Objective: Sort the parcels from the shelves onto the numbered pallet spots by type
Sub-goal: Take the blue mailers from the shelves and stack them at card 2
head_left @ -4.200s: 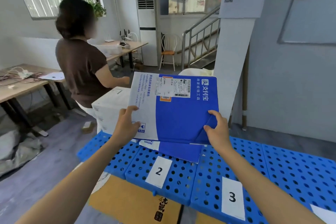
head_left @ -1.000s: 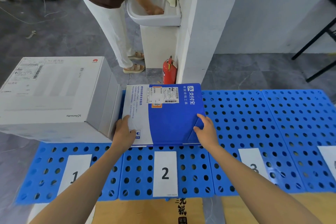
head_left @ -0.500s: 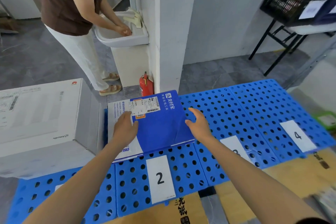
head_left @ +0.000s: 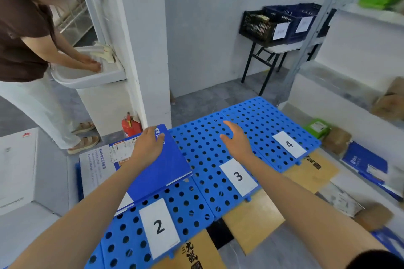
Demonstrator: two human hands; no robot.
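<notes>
A flat blue and white envelope parcel (head_left: pixel 159 170) lies on the blue perforated pallet (head_left: pixel 209 155), behind the white label "2" (head_left: pixel 159 226). My left hand (head_left: pixel 148 144) rests on the parcel's far end with relaxed fingers. Over the pallet behind label "3" (head_left: pixel 238 176) my right hand (head_left: pixel 237 141) hovers open, holding nothing. Label "4" (head_left: pixel 288 144) sits further right. A large white box (head_left: pixel 17 170) stands at the left end of the pallet.
White shelves on the right hold a green parcel (head_left: pixel 318 126), brown parcels (head_left: pixel 336 140) and a blue envelope (head_left: pixel 365 162). A person (head_left: pixel 24 35) stands at a sink (head_left: pixel 87 74) at the left. A red extinguisher (head_left: pixel 131 125) stands by the pillar. Flattened cardboard (head_left: pixel 251 218) lies under the pallet.
The parcel went from held up in both hands to lying flat at spot 2. My right hand has let go and moved right over spot 3. The view has swung right toward the shelves.
</notes>
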